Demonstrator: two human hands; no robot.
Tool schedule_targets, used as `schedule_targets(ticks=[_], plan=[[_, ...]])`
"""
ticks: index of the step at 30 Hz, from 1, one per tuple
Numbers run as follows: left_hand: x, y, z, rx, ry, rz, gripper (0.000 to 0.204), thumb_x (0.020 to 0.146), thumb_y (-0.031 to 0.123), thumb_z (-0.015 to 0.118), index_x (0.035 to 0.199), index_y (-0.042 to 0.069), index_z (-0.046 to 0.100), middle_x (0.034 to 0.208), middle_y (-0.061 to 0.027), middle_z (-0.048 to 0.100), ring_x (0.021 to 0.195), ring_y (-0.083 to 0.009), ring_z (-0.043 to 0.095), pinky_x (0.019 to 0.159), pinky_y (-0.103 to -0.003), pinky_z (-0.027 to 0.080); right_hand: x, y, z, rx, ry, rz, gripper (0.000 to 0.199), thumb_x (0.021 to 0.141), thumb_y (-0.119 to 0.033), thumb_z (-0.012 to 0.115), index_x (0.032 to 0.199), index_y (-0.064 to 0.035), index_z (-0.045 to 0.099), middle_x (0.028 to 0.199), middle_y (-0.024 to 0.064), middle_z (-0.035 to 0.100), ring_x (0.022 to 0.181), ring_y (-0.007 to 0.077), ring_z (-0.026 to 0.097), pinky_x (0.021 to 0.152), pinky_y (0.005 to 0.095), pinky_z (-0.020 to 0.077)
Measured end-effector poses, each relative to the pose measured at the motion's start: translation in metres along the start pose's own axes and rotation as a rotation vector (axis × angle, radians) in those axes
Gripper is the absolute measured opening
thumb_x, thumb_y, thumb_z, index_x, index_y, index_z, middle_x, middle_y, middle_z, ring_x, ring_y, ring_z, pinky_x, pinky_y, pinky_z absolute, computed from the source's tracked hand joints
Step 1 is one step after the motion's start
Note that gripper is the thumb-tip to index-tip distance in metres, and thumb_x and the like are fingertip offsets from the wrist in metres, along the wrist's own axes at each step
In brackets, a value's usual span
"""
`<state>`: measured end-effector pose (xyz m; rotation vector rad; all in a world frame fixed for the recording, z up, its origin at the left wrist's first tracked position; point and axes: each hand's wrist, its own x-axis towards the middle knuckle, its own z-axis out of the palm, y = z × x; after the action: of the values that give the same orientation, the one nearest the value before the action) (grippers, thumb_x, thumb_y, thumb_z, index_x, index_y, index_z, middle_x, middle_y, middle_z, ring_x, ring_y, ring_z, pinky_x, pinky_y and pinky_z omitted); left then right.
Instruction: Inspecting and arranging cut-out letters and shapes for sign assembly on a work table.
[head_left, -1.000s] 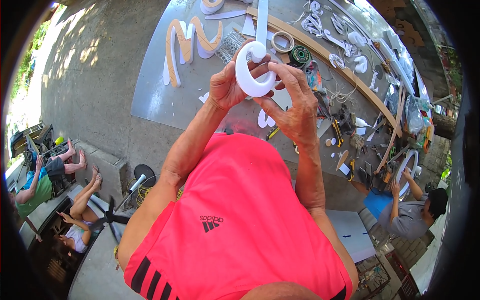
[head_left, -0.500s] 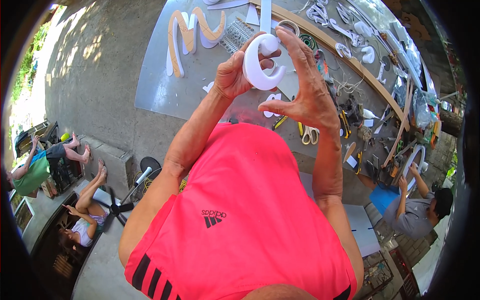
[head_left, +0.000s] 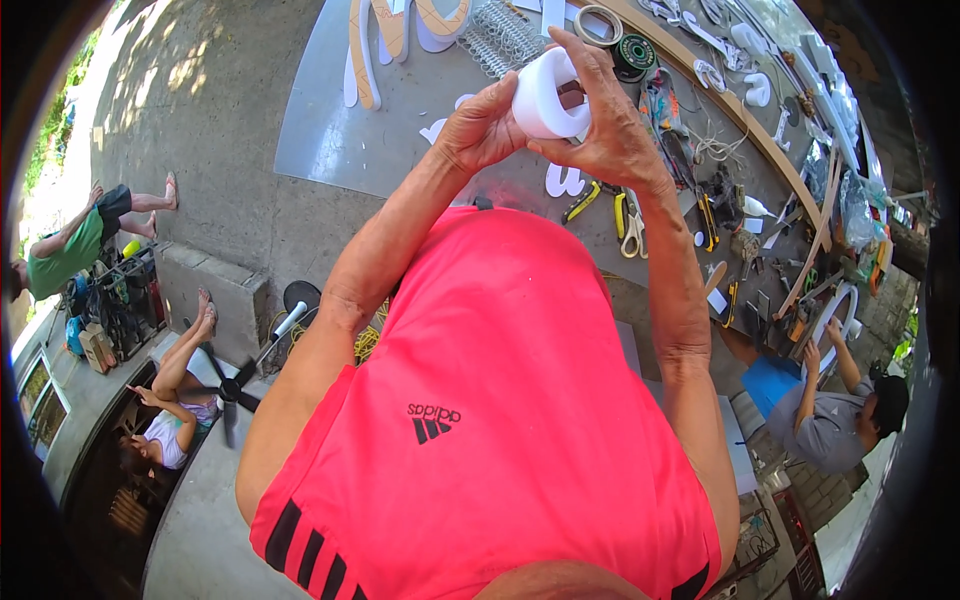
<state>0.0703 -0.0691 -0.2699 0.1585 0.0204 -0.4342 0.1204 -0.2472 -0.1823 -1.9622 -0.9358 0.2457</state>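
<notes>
A thick white ring-like letter piece with an open middle point(head_left: 540, 102) is raised between my two hands over the grey work table point(head_left: 325, 120). My left hand point(head_left: 478, 130) grips its left side, thumb along the near face; some of its fingers are hidden behind the piece. On the right side my right hand point(head_left: 612, 125) closes round it, fingers over the far edge and thumb underneath. Just below lie a small flat white letter point(head_left: 564, 181), a yellow-and-black pliers-like tool point(head_left: 581, 202) and scissors point(head_left: 632, 230).
A large tan-faced letter point(head_left: 362, 55), wire coils point(head_left: 497, 42), a tape roll point(head_left: 598, 26) and a green spool point(head_left: 633, 56) occupy the table's far side. A long brown strip point(head_left: 735, 108) crosses the right. One person point(head_left: 825, 430) works at right; two others are at left, near a fan point(head_left: 232, 388).
The white letter piece has turned and shifted slightly right and nearer. My right hand, spread beside it before, has closed onto it. The view has moved, so the table contents appear higher.
</notes>
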Motion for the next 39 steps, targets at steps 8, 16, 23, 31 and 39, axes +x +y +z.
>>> schedule_targets(ticks=[8,16,23,31,39], plan=[[-0.029,0.005,0.008,0.139,0.066,-0.006,0.069,0.101,0.034,0.057,0.150,-0.005,0.027,0.148,-0.0254,0.041,0.137,-0.0372,0.043,0.111,-0.051,0.044,-0.009,-0.011,0.026,-0.029,0.059,-0.022,0.104,0.066,-0.011,0.083,0.155,-0.0110,0.027,0.134,0.0171,0.044,0.105,0.0284,0.064,0.090,0.0387,0.0575],[-0.093,0.015,-0.002,0.699,0.488,0.027,0.061,0.095,0.032,0.068,0.138,-0.008,0.048,0.120,-0.0193,0.065,0.108,-0.0268,0.067,0.089,-0.044,0.060,-0.014,-0.001,0.090,-0.228,0.004,-0.015,0.103,0.065,-0.012,0.082,0.153,-0.0053,0.028,0.137,0.0209,0.042,0.128,0.0402,0.047,0.101,0.0493,0.0432],[-0.147,0.028,-0.018,0.792,0.592,0.193,0.053,0.090,0.017,0.075,0.135,-0.005,0.057,0.119,-0.0135,0.067,0.107,-0.0207,0.066,0.096,-0.039,0.055,0.002,-0.020,0.115,0.079,-0.067,-0.031,0.093,0.076,-0.026,0.085,0.152,-0.0066,0.034,0.146,0.0201,0.043,0.129,0.0346,0.051,0.105,0.0432,0.0456],[-0.186,0.040,-0.015,0.505,0.471,0.230,0.047,0.092,0.013,0.072,0.133,-0.004,0.058,0.122,-0.0139,0.066,0.113,-0.0201,0.063,0.099,-0.037,0.052,0.000,-0.005,0.125,0.840,-0.091,0.397,0.037,0.097,-0.009,0.062,0.134,-0.0052,0.061,0.116,0.0084,0.069,0.092,0.0158,0.070,0.086,0.0295,0.0566],[-0.193,0.047,-0.009,0.655,0.462,0.196,0.053,0.088,0.015,0.076,0.135,0.000,0.059,0.121,-0.0123,0.068,0.112,-0.0187,0.063,0.100,-0.036,0.051,-0.005,-0.005,0.143,0.936,-0.086,0.398,0.036,0.094,-0.011,0.067,0.129,-0.0057,0.066,0.109,0.0061,0.072,0.092,0.0171,0.071,0.087,0.0312,0.0573]])
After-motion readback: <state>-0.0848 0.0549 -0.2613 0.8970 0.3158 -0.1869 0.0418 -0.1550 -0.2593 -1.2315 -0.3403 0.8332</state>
